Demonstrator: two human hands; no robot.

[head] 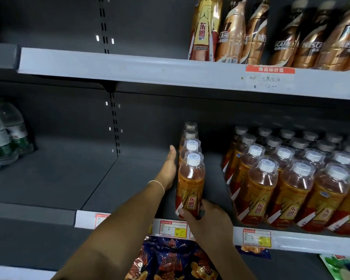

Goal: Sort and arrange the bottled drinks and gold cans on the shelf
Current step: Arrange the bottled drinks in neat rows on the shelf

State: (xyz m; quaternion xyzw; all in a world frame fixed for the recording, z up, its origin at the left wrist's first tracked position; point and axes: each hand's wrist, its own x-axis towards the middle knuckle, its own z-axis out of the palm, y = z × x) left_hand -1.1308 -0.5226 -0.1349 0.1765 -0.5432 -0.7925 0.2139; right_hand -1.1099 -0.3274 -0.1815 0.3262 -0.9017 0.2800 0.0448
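The left hand (169, 168) lies flat, fingers straight, against the left side of a single-file row of four amber plastic bottles with white caps (191, 150) on the grey metal middle shelf (139, 178). The right hand (207, 218) grips the base of the nearest bottle (190, 184). A hard, low shove could tip the row right into the matching block (291, 178), which runs out of frame uncounted. One tall gold can (205, 29) stands above.

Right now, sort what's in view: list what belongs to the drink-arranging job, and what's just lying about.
Job in hand:
front bottle, gripped by the right hand
row of orange bottles, with the left hand flat against its side
block of orange bottles
gold container
coffee bottles

Lying about:
snack bags
price tags
water bottles
green packet
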